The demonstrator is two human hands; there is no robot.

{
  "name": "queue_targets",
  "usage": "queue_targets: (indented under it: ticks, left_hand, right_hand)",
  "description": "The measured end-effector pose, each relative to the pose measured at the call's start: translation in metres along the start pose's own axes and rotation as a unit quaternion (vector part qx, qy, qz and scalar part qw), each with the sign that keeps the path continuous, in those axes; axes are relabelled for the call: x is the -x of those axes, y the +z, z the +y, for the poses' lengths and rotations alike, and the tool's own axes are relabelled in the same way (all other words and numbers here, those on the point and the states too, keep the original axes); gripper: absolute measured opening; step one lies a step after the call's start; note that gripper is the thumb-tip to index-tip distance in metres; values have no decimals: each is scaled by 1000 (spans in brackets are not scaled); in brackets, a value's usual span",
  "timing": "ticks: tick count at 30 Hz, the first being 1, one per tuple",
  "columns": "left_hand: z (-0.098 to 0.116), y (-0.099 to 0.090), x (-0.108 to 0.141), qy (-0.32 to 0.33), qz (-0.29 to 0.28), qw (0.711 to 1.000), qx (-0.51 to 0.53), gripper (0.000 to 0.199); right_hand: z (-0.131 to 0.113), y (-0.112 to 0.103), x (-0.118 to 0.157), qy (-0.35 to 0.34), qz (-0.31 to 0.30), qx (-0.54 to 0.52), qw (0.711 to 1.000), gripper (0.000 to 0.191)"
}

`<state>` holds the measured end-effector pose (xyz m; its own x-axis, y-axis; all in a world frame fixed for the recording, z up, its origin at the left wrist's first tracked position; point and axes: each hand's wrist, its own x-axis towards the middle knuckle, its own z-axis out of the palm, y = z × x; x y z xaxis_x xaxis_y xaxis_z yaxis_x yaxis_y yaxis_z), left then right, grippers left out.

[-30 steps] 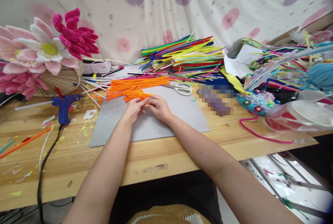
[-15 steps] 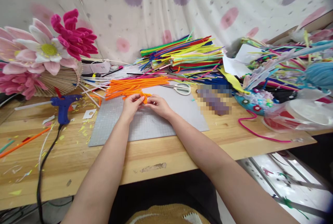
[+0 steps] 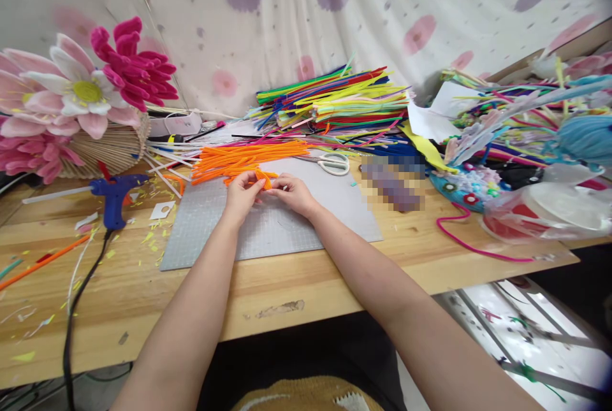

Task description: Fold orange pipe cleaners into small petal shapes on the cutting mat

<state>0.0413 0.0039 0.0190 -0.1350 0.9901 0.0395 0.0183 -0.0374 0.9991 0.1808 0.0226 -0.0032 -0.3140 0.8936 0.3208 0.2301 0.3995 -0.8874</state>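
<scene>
Both hands meet over the grey cutting mat (image 3: pixel 315 232). My left hand (image 3: pixel 243 197) is closed on a bent orange pipe cleaner (image 3: pixel 264 179), pinched between thumb and fingers. From the other side, my right hand (image 3: pixel 294 194) pinches the same orange piece at its right end; the exact grip is partly hidden by the fingers. Just behind the hands lies a bundle of loose orange pipe cleaners (image 3: pixel 239 157) across the mat's back edge. Scissors (image 3: pixel 332 164) with white handles rest on the mat to the right of the bundle.
A blue glue gun (image 3: pixel 115 197) with a black cord lies at the left among yellow scraps. Pink and white fuzzy flowers (image 3: pixel 86 89) stand behind it. A heap of coloured pipe cleaners (image 3: pixel 335 99) fills the back. A clear plastic tub (image 3: pixel 564 207) sits at the right.
The hands stay in nearly the same place, still pinching the orange piece, whose shape between the fingers looks slightly turned. The whole view has shifted a little.
</scene>
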Motion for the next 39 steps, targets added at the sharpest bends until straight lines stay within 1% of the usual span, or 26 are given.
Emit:
queue_targets:
  ticks: [3, 5, 7, 10, 12, 15, 17, 19, 21, 23, 26, 28, 29, 30, 31, 32, 35, 36, 37, 39]
  left_hand:
    - [-2, -1, -1, 19, 6, 999, -34, 25]
    - [-4, -1, -1, 32, 3, 998, -51, 24]
    - [-6, -1, -1, 39, -17, 997, -62, 24]
    - [-9, 1, 0, 36, -49, 996, -65, 28]
    - [-11, 3, 0, 37, -40, 996, -67, 30]
    - [-12, 4, 0, 61, -13, 995, -80, 28]
    - [-12, 3, -1, 75, 0, 992, -97, 25]
    - [-12, 3, -1, 92, 17, 987, -128, 21]
    - [-10, 4, -2, 110, 29, 978, -175, 18]
    - [-5, 7, -1, 115, 35, 964, -237, 16]
    - [8, 14, 2, 90, 50, 931, -350, 17]
    - [16, 20, 3, 73, 60, 909, -406, 18]
    - [18, 22, 2, 66, 62, 904, -419, 18]
    - [19, 24, 1, 60, 59, 903, -420, 17]
    - [19, 26, -2, 56, 52, 909, -409, 17]
    - [18, 27, -5, 51, 38, 921, -384, 16]
    - [11, 26, -17, 18, -28, 969, -246, 18]
    - [10, 25, -20, 5, -46, 978, -203, 20]
    - [9, 23, -23, -5, -59, 983, -175, 21]
    - [11, 21, -27, -5, -72, 982, -177, 21]
  right_hand:
    - [-3, -1, 1, 10, 3, 4, 1000, 13]
    - [-6, -2, 1, 25, -9, -9, 1000, 14]
    - [-8, -2, 1, 58, -22, -36, 997, 14]
    - [-10, -2, -1, 124, -23, -94, 988, 7]
    - [-11, -2, -2, 144, -31, -128, 981, 7]
    - [-13, -1, -4, 143, -38, -163, 976, 13]
    - [-12, 0, -5, 137, -26, -171, 975, 15]
    - [-11, 2, -7, 129, -3, -157, 979, 15]
    - [-8, 4, -8, 121, 28, -126, 984, 12]
    - [-5, 6, -9, 116, 60, -90, 987, 11]
    - [-2, 6, -9, 118, 101, -55, 986, 13]
    - [-2, 5, -9, 134, 112, -59, 983, 13]
    - [-2, 3, -10, 146, 112, -66, 981, 12]
    - [-2, 2, -10, 158, 109, -76, 978, 12]
    - [-3, 0, -11, 171, 103, -89, 976, 12]
    - [-4, -2, -12, 183, 93, -103, 973, 12]
    - [-6, -9, -15, 210, 48, -147, 965, 12]
    - [-7, -12, -17, 214, 31, -155, 964, 13]
    - [-8, -15, -18, 216, 16, -159, 963, 14]
    - [-11, -21, -21, 219, -7, -152, 964, 14]
